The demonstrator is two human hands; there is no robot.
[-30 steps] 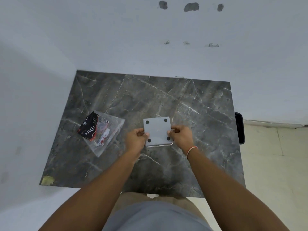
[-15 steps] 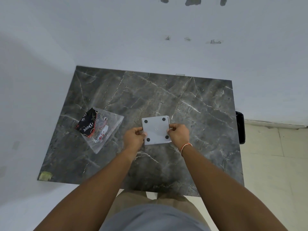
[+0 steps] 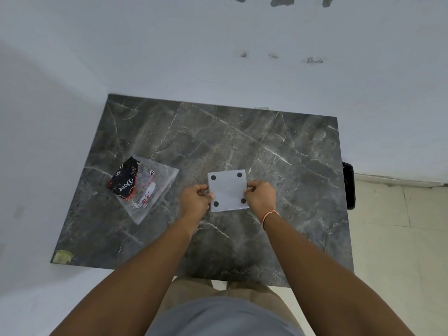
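A flat grey square plate [image 3: 228,190] with a black round pad at each corner lies over the middle of the dark marble table [image 3: 278,146]. My left hand [image 3: 195,200] pinches its left edge with curled fingers. My right hand [image 3: 260,197], an orange band on its wrist, pinches the right edge the same way. Whether the plate rests on the table or is held just above it cannot be told.
A clear plastic bag [image 3: 145,190] holding a black and red packet and small white items lies on the table's left part. A dark object [image 3: 349,185] stands beside the table's right edge. White walls close the back and left; tiled floor lies to the right.
The plate and both hands have shifted slightly away from me on the table. The grip on both edges is the same.
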